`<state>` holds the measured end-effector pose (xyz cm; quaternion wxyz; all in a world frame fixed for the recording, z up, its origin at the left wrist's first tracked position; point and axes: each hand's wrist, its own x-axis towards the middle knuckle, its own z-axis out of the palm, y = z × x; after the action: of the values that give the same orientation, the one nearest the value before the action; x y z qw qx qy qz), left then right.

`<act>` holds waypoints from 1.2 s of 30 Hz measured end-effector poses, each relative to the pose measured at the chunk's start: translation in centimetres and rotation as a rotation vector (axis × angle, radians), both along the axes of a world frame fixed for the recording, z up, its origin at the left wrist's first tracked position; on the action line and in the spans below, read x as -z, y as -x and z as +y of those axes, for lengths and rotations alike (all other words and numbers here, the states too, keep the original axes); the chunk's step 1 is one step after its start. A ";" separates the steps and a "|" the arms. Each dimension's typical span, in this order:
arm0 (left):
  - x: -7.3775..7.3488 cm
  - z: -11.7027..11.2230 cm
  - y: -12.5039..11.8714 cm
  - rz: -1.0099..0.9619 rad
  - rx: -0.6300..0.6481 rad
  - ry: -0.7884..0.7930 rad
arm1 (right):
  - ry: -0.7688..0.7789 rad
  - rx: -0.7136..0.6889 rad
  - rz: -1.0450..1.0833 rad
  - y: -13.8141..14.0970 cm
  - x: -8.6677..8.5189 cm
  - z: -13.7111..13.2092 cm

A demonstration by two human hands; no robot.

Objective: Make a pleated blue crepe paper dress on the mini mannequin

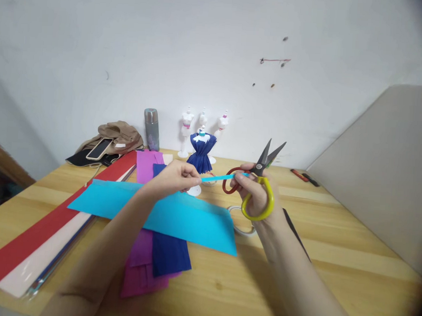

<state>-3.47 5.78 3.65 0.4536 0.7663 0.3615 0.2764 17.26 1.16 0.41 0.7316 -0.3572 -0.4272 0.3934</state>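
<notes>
A narrow blue paper strip (217, 178) stretches level between my two hands. My left hand (178, 176) pinches its left end between thumb and fingers. The strip's other end is pinched by my right hand (252, 191), which also carries a pair of scissors (259, 166) with one red and one yellow handle; their blades stand apart, pointing up. Behind the strip is a small white dress form in a dark blue pleated paper dress (201, 152). Below my left hand lies a wide bright blue paper sheet (193, 219), over dark blue paper (171, 255) and purple paper (143, 249).
Bare white dress forms (186, 128) and a grey flask (151, 129) stand by the wall. At left lie a red paper strip (49, 224), a phone (99, 149) and a brown cap (121, 136). A tape roll (240, 229) sits under my right hand; pens (299, 175) lie at right.
</notes>
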 end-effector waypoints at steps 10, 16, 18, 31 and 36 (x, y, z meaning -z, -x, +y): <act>0.1 0.2 0.2 -0.014 -0.081 -0.081 | -0.021 0.069 -0.056 0.0 0.2 0.2; -0.8 0.2 0.8 -0.013 -0.108 -0.066 | 0.008 0.062 -0.052 -0.1 0.5 0.6; -1.1 0.2 1.1 0.008 -0.100 -0.056 | 0.006 0.064 -0.043 -0.1 0.6 0.6; -1.3 0.7 2.6 0.038 -0.011 -0.035 | 0.058 0.008 -0.007 0.2 0.5 0.3; -1.2 0.8 2.8 0.058 -0.008 -0.062 | 0.056 0.003 -0.015 0.4 0.3 0.0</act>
<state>-6.24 6.62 4.84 0.4178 0.7862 0.3690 0.2668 16.88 1.19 0.09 0.7186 -0.3809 -0.4211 0.4015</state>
